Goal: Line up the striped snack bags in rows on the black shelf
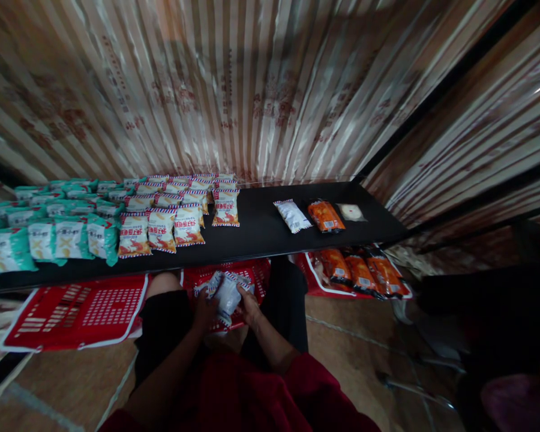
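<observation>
Both my hands are low in the middle, over a red basket (258,279) between my knees. My left hand (204,312) is closed on a small silvery-white snack packet at the basket's left side. My right hand (249,305) grips the right edge of another white packet (228,297), which lies between the two hands. Above them, on the black shelf (256,231), white-and-red snack packets (162,230) stand in rows, with teal packets (72,238) to their left. Further right on the shelf lie a white packet (292,215), an orange packet (325,215) and a small clear-wrapped piece (351,212).
A second red basket (103,309) is under the shelf at left. Another basket (312,279) at right holds several orange packets (360,271). Striped curtains (252,90) hang behind the shelf. A dark phone-like object (4,373) lies at lower left.
</observation>
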`<state>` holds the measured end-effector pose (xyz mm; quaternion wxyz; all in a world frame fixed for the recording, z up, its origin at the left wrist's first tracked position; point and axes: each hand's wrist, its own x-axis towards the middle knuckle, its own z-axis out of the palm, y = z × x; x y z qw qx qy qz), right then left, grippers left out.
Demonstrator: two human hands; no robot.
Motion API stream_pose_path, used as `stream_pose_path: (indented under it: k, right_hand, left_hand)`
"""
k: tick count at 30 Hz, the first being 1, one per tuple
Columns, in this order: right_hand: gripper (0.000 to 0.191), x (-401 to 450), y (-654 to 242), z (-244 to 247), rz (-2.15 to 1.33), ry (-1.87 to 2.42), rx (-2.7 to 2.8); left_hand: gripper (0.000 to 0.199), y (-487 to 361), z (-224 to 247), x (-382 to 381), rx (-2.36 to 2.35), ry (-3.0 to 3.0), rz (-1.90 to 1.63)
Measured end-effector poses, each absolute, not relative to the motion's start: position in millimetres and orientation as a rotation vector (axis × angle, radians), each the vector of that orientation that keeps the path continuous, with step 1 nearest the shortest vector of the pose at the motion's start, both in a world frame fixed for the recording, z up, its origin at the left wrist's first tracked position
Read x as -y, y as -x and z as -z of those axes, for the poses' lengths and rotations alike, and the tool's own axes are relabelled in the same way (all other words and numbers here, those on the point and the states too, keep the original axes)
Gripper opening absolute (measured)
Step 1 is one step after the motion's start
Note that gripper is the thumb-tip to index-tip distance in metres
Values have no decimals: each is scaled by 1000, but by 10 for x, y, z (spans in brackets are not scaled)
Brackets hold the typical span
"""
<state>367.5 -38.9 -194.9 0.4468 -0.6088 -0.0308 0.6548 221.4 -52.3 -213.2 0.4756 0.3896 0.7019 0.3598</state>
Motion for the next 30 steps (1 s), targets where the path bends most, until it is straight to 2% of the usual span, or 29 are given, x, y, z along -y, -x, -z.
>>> stream_pose_path:
  k: [4, 13, 30]
  right_hand:
    - [30, 401, -3666, 1980, -1624, 1528, 105]
    - [34, 400, -3651, 1982, -1615, 1500, 141]
    - [37, 411, -3661, 1896, -1630, 1473, 184]
  left_hand:
    - [39, -2217, 2053, 577, -1696, -1393, -845]
    - [40, -2254, 2124, 735, -1564, -2278, -606]
    - [71, -2254, 2102, 786, -1511, -2194, -529]
